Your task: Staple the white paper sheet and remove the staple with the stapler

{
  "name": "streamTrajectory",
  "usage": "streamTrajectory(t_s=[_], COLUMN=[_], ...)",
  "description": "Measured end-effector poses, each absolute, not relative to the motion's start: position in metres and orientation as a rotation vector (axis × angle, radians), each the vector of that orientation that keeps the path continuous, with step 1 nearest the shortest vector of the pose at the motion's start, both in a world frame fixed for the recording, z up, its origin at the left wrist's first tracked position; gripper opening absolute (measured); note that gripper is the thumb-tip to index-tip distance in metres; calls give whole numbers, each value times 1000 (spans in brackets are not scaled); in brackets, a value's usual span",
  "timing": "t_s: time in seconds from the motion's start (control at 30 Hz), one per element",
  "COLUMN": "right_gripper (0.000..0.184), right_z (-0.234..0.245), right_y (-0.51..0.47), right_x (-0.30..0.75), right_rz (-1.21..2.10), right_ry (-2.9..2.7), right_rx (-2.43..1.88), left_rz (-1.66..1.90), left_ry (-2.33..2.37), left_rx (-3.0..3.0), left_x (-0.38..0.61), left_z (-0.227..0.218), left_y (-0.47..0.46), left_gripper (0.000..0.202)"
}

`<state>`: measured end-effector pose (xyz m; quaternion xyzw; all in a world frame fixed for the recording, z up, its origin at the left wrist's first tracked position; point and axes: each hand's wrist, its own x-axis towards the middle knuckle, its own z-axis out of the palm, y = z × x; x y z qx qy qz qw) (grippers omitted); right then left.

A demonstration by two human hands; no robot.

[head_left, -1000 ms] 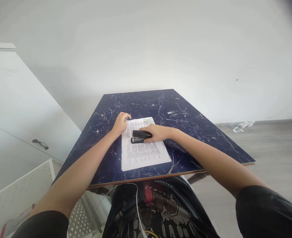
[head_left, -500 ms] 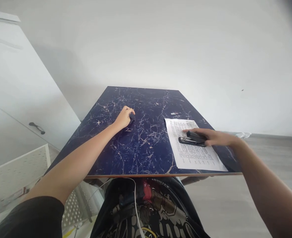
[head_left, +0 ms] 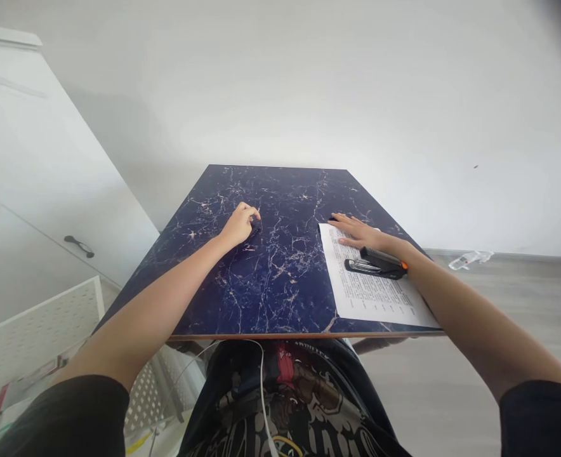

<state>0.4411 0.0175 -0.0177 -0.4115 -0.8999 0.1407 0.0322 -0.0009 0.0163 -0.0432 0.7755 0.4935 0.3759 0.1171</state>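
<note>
My left hand (head_left: 240, 225) rests on the dark blue marbled table (head_left: 280, 279) with its fingers curled in; whatever may be inside them is hidden. Flat and with fingers spread, my right hand (head_left: 363, 235) lies over the top edge of a printed sheet of paper (head_left: 356, 298). A black stapler (head_left: 378, 263) with an orange spot at its back end sits on the sheet, just below my right hand and close to the wrist. The stapler's jaws are apart, pointing left.
A white cabinet (head_left: 47, 171) with a dark handle stands to the left. Beside the table on that side is a white perforated basket (head_left: 42, 311). A white cable (head_left: 263, 393) hangs over my lap. Clear plastic (head_left: 471, 259) lies on the floor at right, near the wall.
My right hand has let go of the stapler and moved up and left to the sheet's top edge, covering a small white item there. My left hand has hardly moved.
</note>
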Motion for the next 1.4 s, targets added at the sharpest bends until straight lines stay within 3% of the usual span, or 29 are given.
streamTrajectory(t_s=[0.23,0.53,0.8,1.17,1.4], right_gripper=[85,95,85,58,60], right_z=[-34,-31,-29,-29,-29], right_y=[44,53,51,51,54], right_x=[402,206,95,85,126], right_rz=[336,312,346,379,467], right_ry=[-2764,-2699,-2720,-2804,-2914], right_rx=[-1332,-1284,-1079,-568,-453], left_rz=[1243,1742,1852,1917,1919], left_ry=[1516,1803,1851,1877,1880], left_rx=[2168,1328,1219,1192,1302], left_x=[-28,-92,-98,-96,-94], left_z=[-35,-37,-34,-32,-28], left_y=[34,49,52,51,47], left_gripper=[38,29,28,26,25])
